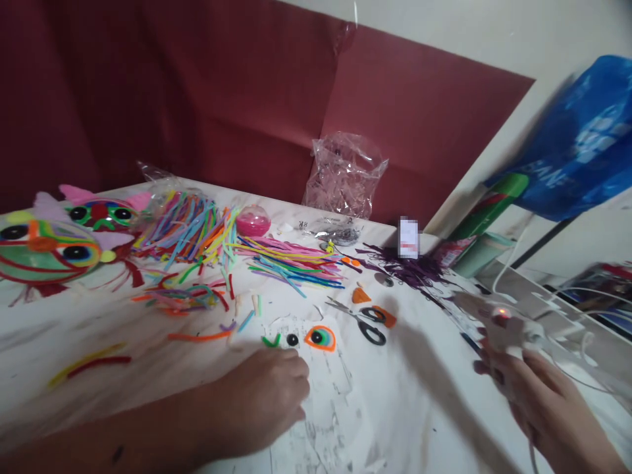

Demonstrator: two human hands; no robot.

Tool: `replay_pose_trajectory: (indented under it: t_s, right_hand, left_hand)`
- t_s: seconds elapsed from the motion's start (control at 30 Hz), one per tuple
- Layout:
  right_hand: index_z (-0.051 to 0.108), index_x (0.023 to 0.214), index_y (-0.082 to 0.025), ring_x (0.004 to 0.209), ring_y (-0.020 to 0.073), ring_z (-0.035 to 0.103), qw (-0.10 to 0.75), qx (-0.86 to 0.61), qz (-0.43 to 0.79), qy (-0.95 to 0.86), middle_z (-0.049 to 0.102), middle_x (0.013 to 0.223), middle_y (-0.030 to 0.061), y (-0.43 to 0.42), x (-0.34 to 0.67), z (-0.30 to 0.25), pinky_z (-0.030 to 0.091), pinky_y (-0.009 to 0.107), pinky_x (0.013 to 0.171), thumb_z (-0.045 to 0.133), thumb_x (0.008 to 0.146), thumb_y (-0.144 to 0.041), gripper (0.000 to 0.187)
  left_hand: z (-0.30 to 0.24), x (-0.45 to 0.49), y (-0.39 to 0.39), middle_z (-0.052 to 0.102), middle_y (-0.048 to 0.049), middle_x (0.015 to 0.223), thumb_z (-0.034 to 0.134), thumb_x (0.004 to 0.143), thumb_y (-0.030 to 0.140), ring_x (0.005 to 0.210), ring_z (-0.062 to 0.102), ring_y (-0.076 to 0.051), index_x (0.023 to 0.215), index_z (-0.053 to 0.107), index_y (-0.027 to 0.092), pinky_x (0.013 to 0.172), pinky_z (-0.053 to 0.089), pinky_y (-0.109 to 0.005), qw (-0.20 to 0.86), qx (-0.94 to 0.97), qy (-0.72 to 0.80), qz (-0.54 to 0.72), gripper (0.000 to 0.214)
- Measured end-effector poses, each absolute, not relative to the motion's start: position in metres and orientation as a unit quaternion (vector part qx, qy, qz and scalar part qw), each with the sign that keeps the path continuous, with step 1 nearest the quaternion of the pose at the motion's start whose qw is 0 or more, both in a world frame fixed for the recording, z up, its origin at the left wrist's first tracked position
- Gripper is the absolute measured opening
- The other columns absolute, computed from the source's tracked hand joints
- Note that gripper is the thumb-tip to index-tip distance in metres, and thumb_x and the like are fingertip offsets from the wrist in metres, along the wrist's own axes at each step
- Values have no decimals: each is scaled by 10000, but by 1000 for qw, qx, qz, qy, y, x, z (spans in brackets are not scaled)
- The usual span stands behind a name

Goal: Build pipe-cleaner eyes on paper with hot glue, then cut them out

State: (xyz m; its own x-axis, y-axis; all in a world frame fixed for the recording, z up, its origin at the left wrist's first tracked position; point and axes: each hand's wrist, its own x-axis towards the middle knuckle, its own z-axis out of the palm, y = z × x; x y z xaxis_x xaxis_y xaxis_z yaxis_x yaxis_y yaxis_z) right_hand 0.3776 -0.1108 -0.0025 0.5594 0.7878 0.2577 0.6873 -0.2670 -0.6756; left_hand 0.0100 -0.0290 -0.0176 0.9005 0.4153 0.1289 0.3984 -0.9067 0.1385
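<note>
Now, lower centre, one eye (320,338) is ringed, the black disc (292,340) beside it bare; curled left hand (264,394), can't tell if holding, right hand (546,395) gripping a white corded tool (516,326).

Craft workspace: pipe cleaners (296,259), scissors (359,317)

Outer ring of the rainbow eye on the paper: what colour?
Orange; the outer ring shows best in the head view.

Maroon sheet (222,99) against pale wall (469,33), crumpled clear bag (345,174) before it, blue bag (582,145) at right
</note>
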Motion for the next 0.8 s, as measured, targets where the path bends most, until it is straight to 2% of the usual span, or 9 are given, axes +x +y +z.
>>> replay_pose_trajectory:
  t_s: [0.03,0.1,0.2,0.27,0.4,0.53,0.63,0.8]
  right_hand:
    - [596,816,-215,690,256,613,417,-782,120,-447,648,749,82,-108,359,3,474,337,559,450,794,-444,272]
    - [551,622,-204,583,206,552,424,-761,192,-452,570,598,39,-97,321,10,438,292,499,479,736,-455,285]
    - [458,510,-200,481,132,430,312,-727,312,-526,433,484,-22,-75,271,11,367,238,445,528,723,-484,361]
    - [475,533,-191,479,114,384,248,-663,361,-607,389,491,-39,-65,249,9,345,223,442,508,758,-498,382]
    - [563,719,-186,641,152,528,249,-576,337,-701,561,664,-2,-61,234,5,449,233,600,455,860,-414,289]
    - [568,706,-206,626,170,571,255,-605,303,-691,587,636,-1,-68,241,0,487,241,595,431,881,-443,325]
    - [593,691,-220,612,182,595,242,-619,277,-694,625,641,10,-70,244,0,521,247,596,469,854,-490,339]
    - [671,746,-242,702,229,668,227,-621,242,-710,725,764,40,-68,245,1,560,292,725,498,822,-554,365]
  left_hand:
    - [-19,11,-33,620,-10,818,616,831,307,802,543,-177,756,592,178,712,389,-303,56,977,193,71,151]
    - [-20,12,-37,622,-14,812,629,823,346,813,538,-188,772,602,178,724,384,-314,50,981,178,59,177]
    - [-19,12,-39,626,-18,823,632,822,349,812,530,-188,794,608,171,714,379,-313,32,983,170,54,181]
    - [-20,12,-39,629,-17,834,658,801,348,808,527,-185,804,611,166,697,379,-310,16,985,165,56,188]
    - [-31,13,-34,621,-10,796,685,774,317,751,512,-174,768,603,166,635,375,-311,-21,985,145,92,173]
    - [-45,15,-29,593,-8,737,648,774,194,699,498,-169,719,568,169,584,359,-309,-52,981,114,145,101]
    - [-52,17,-27,572,-4,711,603,782,146,662,483,-161,677,540,173,545,338,-306,-59,971,131,192,126]
    - [-56,19,-28,561,-6,684,592,797,148,646,466,-158,651,536,171,537,323,-303,-60,968,137,200,158]
